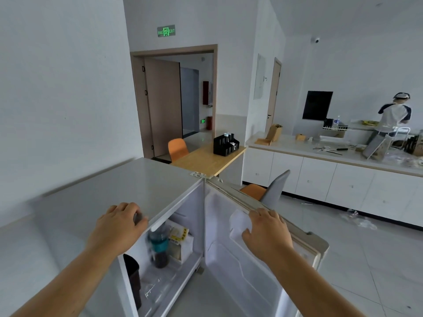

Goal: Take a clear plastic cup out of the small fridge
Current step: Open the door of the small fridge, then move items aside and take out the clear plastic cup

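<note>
The small white fridge (128, 186) stands in front of me with its door (238, 266) swung open to the right. My left hand (119, 225) rests on the front edge of the fridge top, fingers curled. My right hand (266, 232) grips the top edge of the open door. Inside, on the shelf, lies a clear plastic cup (152, 291), faint and partly blurred. Behind it stand a dark bottle with a teal label (159, 248) and a white and yellow carton (182, 242). A black container (132, 277) sits at the left of the opening.
A wooden table (206, 160) with a black organiser (225, 144) and orange chairs stands behind the fridge. A grey chair back (275, 187) rises just beyond the door. A long white counter (320, 172) runs on the right, where another person (392, 117) stands.
</note>
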`<state>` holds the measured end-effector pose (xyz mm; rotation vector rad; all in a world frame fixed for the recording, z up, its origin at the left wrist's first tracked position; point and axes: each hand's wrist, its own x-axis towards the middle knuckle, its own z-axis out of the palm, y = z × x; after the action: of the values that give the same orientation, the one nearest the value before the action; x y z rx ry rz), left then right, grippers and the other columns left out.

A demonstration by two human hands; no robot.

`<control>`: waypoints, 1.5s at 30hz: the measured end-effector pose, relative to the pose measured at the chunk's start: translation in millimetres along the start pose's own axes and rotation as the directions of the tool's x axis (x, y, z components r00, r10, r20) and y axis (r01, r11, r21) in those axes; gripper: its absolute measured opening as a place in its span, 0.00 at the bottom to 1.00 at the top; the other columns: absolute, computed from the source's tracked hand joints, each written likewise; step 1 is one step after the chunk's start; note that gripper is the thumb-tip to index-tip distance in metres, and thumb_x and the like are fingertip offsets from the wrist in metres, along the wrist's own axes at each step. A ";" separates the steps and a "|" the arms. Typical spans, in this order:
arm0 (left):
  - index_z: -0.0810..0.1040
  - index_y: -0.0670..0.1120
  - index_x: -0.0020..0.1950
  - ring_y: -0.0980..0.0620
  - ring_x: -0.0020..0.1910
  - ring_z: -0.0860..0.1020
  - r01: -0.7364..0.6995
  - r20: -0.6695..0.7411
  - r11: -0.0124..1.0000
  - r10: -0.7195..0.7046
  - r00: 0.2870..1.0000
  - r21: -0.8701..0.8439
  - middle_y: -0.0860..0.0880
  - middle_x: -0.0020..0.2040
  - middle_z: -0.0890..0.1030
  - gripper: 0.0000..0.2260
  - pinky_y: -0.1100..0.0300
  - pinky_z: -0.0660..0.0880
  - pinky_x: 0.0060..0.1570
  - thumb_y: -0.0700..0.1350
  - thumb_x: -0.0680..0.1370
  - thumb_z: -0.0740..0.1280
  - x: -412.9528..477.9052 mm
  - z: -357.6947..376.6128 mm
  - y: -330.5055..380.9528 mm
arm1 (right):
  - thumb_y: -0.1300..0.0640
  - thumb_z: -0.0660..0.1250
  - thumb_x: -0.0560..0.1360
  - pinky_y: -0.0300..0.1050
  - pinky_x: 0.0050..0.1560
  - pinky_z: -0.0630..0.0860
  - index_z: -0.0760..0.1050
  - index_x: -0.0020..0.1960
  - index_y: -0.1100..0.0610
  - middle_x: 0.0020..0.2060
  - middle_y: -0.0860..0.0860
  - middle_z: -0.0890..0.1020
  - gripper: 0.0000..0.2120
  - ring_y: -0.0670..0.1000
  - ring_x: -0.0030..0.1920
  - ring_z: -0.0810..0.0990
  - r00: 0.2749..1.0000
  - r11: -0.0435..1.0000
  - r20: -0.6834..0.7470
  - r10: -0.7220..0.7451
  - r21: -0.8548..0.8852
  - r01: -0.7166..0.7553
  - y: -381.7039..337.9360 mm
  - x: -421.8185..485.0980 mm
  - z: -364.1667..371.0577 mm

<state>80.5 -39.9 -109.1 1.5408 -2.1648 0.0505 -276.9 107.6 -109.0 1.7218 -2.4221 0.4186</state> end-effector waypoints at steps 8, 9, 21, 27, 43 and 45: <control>0.74 0.55 0.50 0.51 0.50 0.74 -0.020 -0.025 1.000 0.020 1.000 -0.024 0.55 0.48 0.79 0.08 0.51 0.76 0.51 0.58 0.79 0.64 -2.6 -4.2 2.0 | 0.44 0.66 0.75 0.49 0.65 0.73 0.81 0.60 0.51 0.64 0.50 0.80 0.17 0.54 0.63 0.77 0.994 0.998 0.089 0.068 0.008 -0.069 38.0 31.2 -11.9; 0.75 0.55 0.50 0.51 0.50 0.74 -0.025 -0.028 0.999 0.025 0.999 -0.019 0.54 0.48 0.79 0.09 0.51 0.76 0.51 0.58 0.79 0.64 -2.7 -4.3 1.7 | 0.43 0.65 0.76 0.51 0.70 0.70 0.81 0.62 0.50 0.70 0.50 0.77 0.19 0.55 0.68 0.74 0.988 0.997 0.136 0.073 -0.042 -0.068 41.3 34.1 -12.9; 0.75 0.52 0.50 0.51 0.47 0.75 -0.075 -0.058 0.997 0.076 0.995 0.009 0.53 0.46 0.79 0.10 0.54 0.76 0.46 0.58 0.79 0.64 -1.6 -3.8 -0.2 | 0.38 0.62 0.77 0.54 0.76 0.62 0.81 0.65 0.46 0.84 0.50 0.58 0.22 0.55 0.81 0.58 0.965 0.996 0.250 0.071 -0.067 -0.056 61.9 44.1 -11.8; 0.78 0.48 0.47 0.51 0.39 0.73 -0.191 -0.114 0.977 0.202 0.973 0.098 0.51 0.41 0.80 0.08 0.58 0.70 0.36 0.50 0.76 0.73 -13.8 -6.9 13.3 | 0.40 0.65 0.78 0.56 0.79 0.60 0.58 0.82 0.52 0.80 0.51 0.66 0.38 0.56 0.79 0.61 0.995 0.997 0.076 -0.071 0.000 0.071 69.2 30.1 2.5; 0.77 0.52 0.62 0.52 0.55 0.76 0.004 0.055 0.999 -0.001 0.998 -0.053 0.54 0.58 0.80 0.18 0.54 0.77 0.54 0.61 0.78 0.64 -120.2 68.0 122.0 | 0.41 0.63 0.77 0.48 0.73 0.66 0.67 0.76 0.45 0.74 0.45 0.72 0.28 0.48 0.74 0.68 0.842 0.838 0.175 -0.511 0.322 0.441 -23.3 -35.0 60.8; 0.75 0.53 0.65 0.52 0.59 0.76 0.071 0.085 0.994 -0.065 0.994 -0.079 0.54 0.62 0.80 0.20 0.56 0.76 0.57 0.63 0.78 0.64 -119.5 83.8 120.8 | 0.40 0.64 0.77 0.48 0.71 0.70 0.68 0.75 0.44 0.73 0.44 0.73 0.28 0.47 0.72 0.70 0.840 0.833 0.191 -0.509 0.353 0.425 -37.8 -30.2 74.8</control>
<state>-28.0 84.5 -202.0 1.5944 -2.1468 -0.1242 -227.8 100.5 -182.9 2.5835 -2.0468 0.5210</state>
